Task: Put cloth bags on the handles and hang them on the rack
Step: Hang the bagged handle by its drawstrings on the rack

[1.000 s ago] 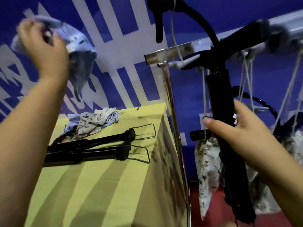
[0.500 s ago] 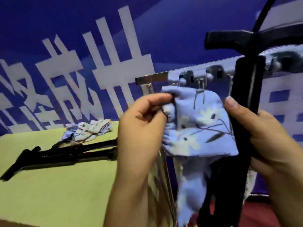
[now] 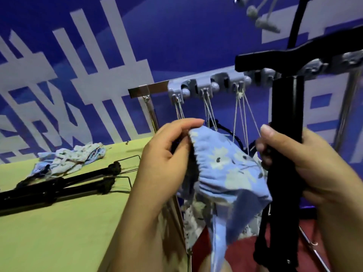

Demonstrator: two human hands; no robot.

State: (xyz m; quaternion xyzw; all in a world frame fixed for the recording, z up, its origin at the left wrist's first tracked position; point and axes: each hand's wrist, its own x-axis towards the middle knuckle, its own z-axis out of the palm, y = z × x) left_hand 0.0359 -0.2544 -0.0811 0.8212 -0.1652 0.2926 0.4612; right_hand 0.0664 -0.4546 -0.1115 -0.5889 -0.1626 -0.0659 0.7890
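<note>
My left hand [image 3: 167, 160] pinches the top edge of a light blue floral cloth bag [image 3: 225, 169], which hangs between my hands. My right hand [image 3: 306, 165] is wrapped around the upright black tube of a pump-like handle [image 3: 286, 122] with a black T-shaped grip on top. The bag's right side touches that tube. Behind them runs the metal rack bar [image 3: 149, 89] with grey hooks [image 3: 198, 87]; thin strings hang from the hooks, and other patterned bags dangle below, partly hidden.
A yellow-green table [image 3: 59, 222] at left holds two black handles [image 3: 59, 185] lying flat and a small heap of cloth bags [image 3: 72, 160]. A chrome rack post [image 3: 151, 112] stands at the table's corner. A blue wall with white characters is behind; red floor below.
Both hands, the bag and the black handle have stayed together in front of the rack. The view has shifted, and the bag now sits lower against the tube.
</note>
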